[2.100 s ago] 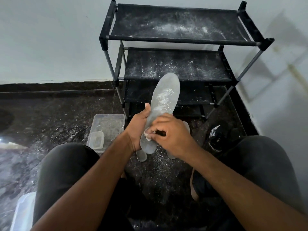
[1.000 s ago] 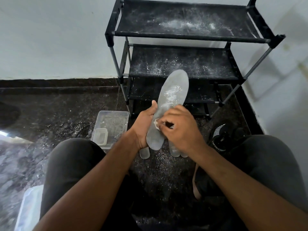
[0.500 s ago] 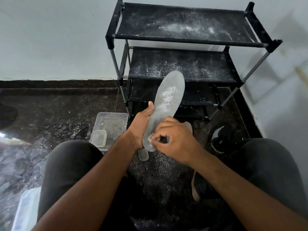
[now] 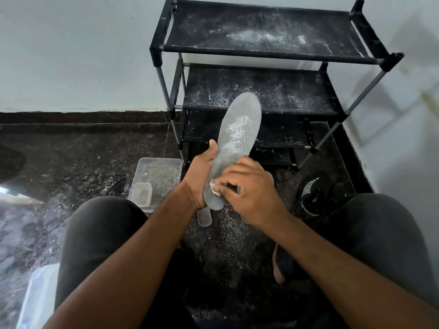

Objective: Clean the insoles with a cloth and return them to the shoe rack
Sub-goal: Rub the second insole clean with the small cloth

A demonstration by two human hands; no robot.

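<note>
Cupping its heel end in my left hand (image 4: 199, 176), my right hand (image 4: 247, 188) pinches a small white cloth (image 4: 215, 187) against the thin, light, bendy grey foam insole (image 4: 237, 143), raised before the black shoe rack (image 4: 261, 53).

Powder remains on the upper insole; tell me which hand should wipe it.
Right. The right hand already pinches the small white cloth against the grey insole, below the powder; the left hand grips the insole.

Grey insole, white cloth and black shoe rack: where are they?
Grey insole (image 4: 240, 129): head view, powdery middle.
White cloth (image 4: 214, 187): head view, bit showing under the fingers.
Black shoe rack (image 4: 259, 32): head view, top shelf.
</note>
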